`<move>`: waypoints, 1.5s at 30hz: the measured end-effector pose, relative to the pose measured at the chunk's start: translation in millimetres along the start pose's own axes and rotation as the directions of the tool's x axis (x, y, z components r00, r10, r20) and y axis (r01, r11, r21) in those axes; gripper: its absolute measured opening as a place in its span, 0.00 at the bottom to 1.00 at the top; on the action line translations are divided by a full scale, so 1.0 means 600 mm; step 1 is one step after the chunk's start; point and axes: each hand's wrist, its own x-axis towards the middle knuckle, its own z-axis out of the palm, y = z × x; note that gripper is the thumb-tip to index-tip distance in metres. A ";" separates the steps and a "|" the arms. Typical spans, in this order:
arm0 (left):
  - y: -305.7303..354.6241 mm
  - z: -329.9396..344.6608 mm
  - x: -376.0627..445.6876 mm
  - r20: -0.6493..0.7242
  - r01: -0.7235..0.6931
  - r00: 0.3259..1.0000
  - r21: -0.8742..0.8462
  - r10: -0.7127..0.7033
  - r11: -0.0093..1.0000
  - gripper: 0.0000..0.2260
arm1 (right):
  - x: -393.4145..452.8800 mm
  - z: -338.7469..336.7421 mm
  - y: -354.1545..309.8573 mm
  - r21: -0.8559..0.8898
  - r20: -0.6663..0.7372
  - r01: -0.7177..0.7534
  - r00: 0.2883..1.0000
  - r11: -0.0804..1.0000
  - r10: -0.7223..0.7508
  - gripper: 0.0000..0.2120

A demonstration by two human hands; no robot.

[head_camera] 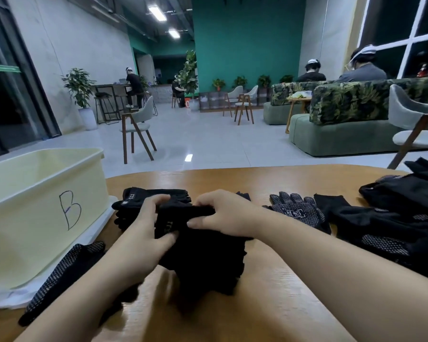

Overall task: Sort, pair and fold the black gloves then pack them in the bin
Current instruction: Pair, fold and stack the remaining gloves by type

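Note:
A stack of black gloves (203, 257) lies in the middle of the wooden table (269, 304), its far edge folded over. My left hand (146, 230) grips the left side of the fold, thumb and fingers curled on the fabric. My right hand (223, 215) pinches the right side of the same fold. Behind them lies another folded black glove pair (146, 196). The pale yellow bin (42, 213) marked "B" stands at the left. A dotted black glove (62, 272) lies in front of the bin, partly under my left forearm.
A dotted glove (297, 211) with a printed label lies palm up to the right of my hands. A loose pile of black gloves (393, 218) covers the table's right side. Beyond the table's far edge are chairs, sofas and several seated people.

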 end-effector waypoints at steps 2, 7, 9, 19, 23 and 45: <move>-0.006 -0.010 0.022 -0.071 -0.019 0.997 -0.083 0.013 0.996 0.21 | 0.010 -0.009 0.001 -0.023 0.004 -0.015 1.000 1.000 0.015 0.09; -0.022 -0.053 0.093 -0.266 -0.014 0.963 -0.235 -0.050 0.972 0.17 | 0.042 -0.019 0.013 0.179 -0.109 -0.065 0.990 0.982 0.085 0.08; -0.035 -0.066 0.117 -0.307 -0.007 0.947 -0.302 -0.091 0.953 0.16 | 0.065 -0.009 0.019 0.454 -0.216 -0.035 0.965 0.890 0.149 0.10; -0.126 -0.087 0.210 -0.374 0.229 0.902 -0.006 -0.214 0.973 0.13 | 0.175 0.060 0.006 0.401 -0.164 -0.296 0.908 0.867 0.386 0.39; -0.148 -0.072 0.215 -0.292 0.198 0.951 0.313 -0.104 0.929 0.03 | 0.182 0.103 0.022 0.047 -0.195 -0.286 0.937 0.957 0.289 0.22; -0.156 -0.080 0.164 -0.267 0.005 0.936 0.665 0.231 0.747 0.36 | 0.144 0.129 0.019 -0.072 -0.155 -0.143 0.979 0.987 0.131 0.23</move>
